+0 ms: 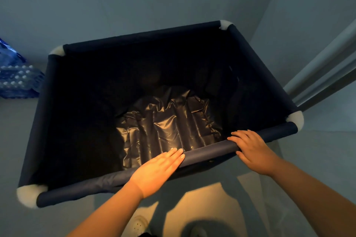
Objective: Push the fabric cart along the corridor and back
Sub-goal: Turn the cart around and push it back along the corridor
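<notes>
The fabric cart (210, 155) is a deep, dark blue bin with padded rim tubes and white corner caps. It fills the middle of the head view, and a crumpled shiny dark liner lies at its bottom. My left hand (157, 172) rests flat on the near rim, fingers straight and together, not wrapped around the tube. My right hand (250, 149) curls over the same rim further right, close to the near right corner cap, gripping the tube.
A pale wall rises just beyond the cart's far rim. Shrink-wrapped packs of water bottles (16, 81) stand on the floor at the left. A light door frame or post (323, 71) runs along the right side. My shoes show at the bottom edge.
</notes>
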A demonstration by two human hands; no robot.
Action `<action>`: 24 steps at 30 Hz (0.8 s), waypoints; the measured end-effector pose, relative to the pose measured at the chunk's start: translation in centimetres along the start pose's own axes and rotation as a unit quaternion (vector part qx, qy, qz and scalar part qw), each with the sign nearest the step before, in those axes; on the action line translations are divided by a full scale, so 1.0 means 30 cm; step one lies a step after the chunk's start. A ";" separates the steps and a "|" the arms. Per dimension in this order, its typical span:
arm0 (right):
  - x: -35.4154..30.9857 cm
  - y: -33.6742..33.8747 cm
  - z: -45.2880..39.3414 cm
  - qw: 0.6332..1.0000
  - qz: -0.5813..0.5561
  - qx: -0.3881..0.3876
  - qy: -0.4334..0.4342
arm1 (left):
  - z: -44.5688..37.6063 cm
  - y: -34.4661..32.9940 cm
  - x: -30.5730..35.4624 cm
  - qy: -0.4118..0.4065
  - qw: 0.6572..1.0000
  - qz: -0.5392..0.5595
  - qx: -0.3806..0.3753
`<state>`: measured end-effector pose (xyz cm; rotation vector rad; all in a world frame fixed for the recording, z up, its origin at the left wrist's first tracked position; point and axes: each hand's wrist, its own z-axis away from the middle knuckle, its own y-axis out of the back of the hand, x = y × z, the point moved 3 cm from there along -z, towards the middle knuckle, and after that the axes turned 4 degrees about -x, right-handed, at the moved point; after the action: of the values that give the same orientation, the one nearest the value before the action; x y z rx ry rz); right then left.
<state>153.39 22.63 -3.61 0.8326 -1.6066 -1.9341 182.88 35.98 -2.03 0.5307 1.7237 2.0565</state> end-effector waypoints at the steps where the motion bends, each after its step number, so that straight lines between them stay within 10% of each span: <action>1: 0.032 0.003 0.011 1.000 0.001 -0.001 0.001 | -0.025 0.001 0.028 0.006 1.000 0.000 -0.007; 24: 0.386 0.037 0.033 0.987 -0.002 -0.025 -0.161 | -0.512 0.040 -0.004 0.056 0.993 0.087 0.050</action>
<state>144.61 14.94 -4.08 0.5212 -1.7245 -2.1889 174.79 22.94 -3.40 0.6275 1.9141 2.1648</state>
